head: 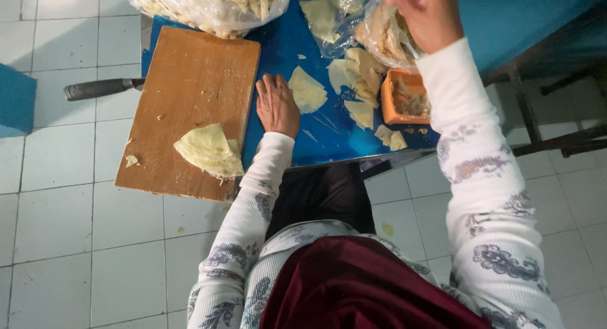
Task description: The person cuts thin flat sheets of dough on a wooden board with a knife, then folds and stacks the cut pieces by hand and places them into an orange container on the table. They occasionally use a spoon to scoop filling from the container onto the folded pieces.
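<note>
My left hand (276, 105) rests flat, palm down, on the blue table (284, 57) just right of a wooden cutting board (190, 88). A stack of folded, wedge-shaped flatbread pieces (210, 150) lies on the board's near corner. A single loose piece (307, 90) lies beside my left fingers. My right hand (429, 14) is raised at the far side, its fingers closed at the mouth of a clear plastic bag (382, 35) with flatbread inside. Below it sits a small orange tray (404, 98) with scraps.
A dark-handled knife (101, 88) sticks out from under the board's left edge over the white tiled floor. Two more clear bags of flatbread (208, 5) lie at the table's far side. Loose pieces (357, 82) are scattered between tray and board. A dark bench frame (550, 123) stands right.
</note>
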`<state>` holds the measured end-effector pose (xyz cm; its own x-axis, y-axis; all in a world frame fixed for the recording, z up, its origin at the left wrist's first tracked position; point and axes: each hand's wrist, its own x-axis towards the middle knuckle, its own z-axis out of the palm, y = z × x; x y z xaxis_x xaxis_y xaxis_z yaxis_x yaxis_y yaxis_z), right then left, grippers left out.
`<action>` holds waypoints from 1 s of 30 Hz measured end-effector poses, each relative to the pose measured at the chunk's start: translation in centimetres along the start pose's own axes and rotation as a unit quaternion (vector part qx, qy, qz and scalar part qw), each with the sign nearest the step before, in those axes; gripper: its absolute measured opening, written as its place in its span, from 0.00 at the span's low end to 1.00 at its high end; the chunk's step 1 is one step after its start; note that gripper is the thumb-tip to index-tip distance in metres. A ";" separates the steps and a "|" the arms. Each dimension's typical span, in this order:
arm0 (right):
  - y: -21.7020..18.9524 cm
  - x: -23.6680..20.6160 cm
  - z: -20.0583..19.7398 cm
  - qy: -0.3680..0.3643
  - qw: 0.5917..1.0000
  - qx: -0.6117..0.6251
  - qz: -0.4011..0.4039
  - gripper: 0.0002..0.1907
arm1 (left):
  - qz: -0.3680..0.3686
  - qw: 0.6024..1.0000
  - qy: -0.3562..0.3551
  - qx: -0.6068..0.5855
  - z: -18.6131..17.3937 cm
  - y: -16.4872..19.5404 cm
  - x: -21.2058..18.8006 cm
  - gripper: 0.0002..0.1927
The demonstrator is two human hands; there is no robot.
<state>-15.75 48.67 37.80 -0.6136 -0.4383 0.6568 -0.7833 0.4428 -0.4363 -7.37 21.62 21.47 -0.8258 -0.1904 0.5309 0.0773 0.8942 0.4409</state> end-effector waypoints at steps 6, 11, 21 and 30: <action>0.7 -8.5 -2.6 0.002 0.982 -0.161 0.099 0.06 | 0.008 0.998 -0.063 -0.006 -0.2 1.5 -0.5 0.14; 2.3 -10.5 -2.5 0.012 0.964 -0.246 0.096 0.03 | 0.042 0.992 -0.071 -0.099 -1.4 3.4 0.4 0.20; 7.4 -9.8 -0.2 0.008 0.909 -0.371 0.190 0.08 | 0.026 0.920 -0.083 -0.382 -2.7 5.0 -1.2 0.08; 7.6 -10.0 -0.5 0.009 0.902 -0.398 0.169 0.08 | -0.019 0.982 -0.128 -0.136 -5.9 2.2 -5.3 0.12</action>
<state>-15.50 56.83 28.23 -0.7972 -0.1632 0.5812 -0.2278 0.9729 -0.0392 0.46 22.21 23.89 -0.9420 -0.0823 0.3255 0.1609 0.7403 0.6528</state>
